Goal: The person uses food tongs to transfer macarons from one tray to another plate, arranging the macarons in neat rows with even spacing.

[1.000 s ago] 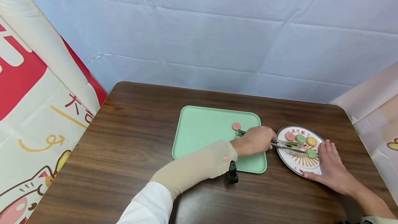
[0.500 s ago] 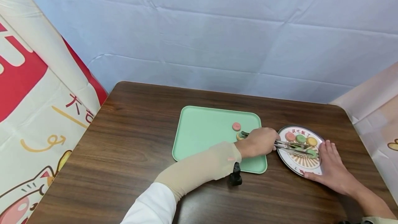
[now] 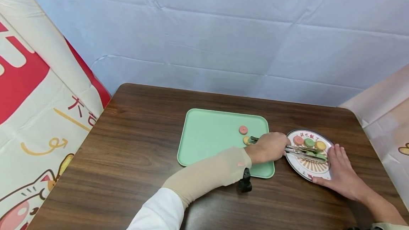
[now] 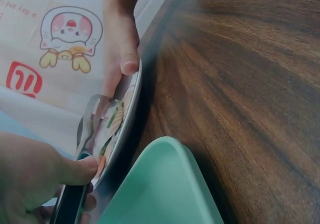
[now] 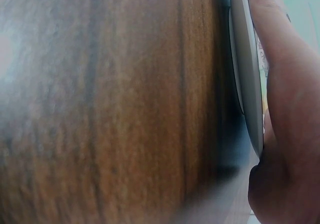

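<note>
My left hand (image 3: 271, 147) grips a pair of metal tongs (image 3: 292, 149) with a dark handle, seen also in the left wrist view. The tongs reach over the round white plate (image 3: 300, 168) with a dark rim. Their tips lie about a green macaron (image 3: 321, 157); whether they squeeze it I cannot tell. Beside it are another green macaron (image 3: 309, 154), a pink macaron (image 3: 298, 140), a green macaron (image 3: 309, 142) and a yellow macaron (image 3: 320, 145). My right hand (image 3: 343, 173) rests on the plate's right edge, fingers straight and thumb on the near rim.
A mint-green tray (image 3: 207, 134) lies left of the plate. On it are a pink macaron (image 3: 243, 130) and a yellow macaron (image 3: 246, 140), partly behind the tongs' handle end. The brown wooden table (image 3: 143, 127) meets a pale cloth backdrop (image 3: 204, 45).
My left hand has moved slightly right with the tongs. The front green macaron's gap to its green neighbour has narrowed. The yellow macaron on the tray shows more. The right hand stays in place.
</note>
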The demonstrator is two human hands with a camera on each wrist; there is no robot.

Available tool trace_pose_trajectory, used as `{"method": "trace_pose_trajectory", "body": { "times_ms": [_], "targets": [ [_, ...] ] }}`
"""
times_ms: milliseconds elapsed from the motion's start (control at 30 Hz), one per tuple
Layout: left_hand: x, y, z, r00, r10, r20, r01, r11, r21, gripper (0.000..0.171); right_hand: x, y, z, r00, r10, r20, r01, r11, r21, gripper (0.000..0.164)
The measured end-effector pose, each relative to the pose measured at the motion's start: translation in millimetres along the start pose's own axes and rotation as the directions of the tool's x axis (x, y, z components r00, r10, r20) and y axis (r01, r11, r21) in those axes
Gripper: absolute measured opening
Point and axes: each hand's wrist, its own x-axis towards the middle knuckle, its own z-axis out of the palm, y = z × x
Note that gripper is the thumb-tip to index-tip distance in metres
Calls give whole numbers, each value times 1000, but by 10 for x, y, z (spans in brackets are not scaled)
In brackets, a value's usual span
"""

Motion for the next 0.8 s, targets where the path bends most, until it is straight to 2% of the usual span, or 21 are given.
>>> {"method": "trace_pose_trajectory", "body": {
  "times_ms": [800],
  "targets": [
    [-12,1,11,1000,-9,-3,9,1000,-15,27,-3,-1,-11,1000,6,8,-6,1000,8,135]
  ]
}}
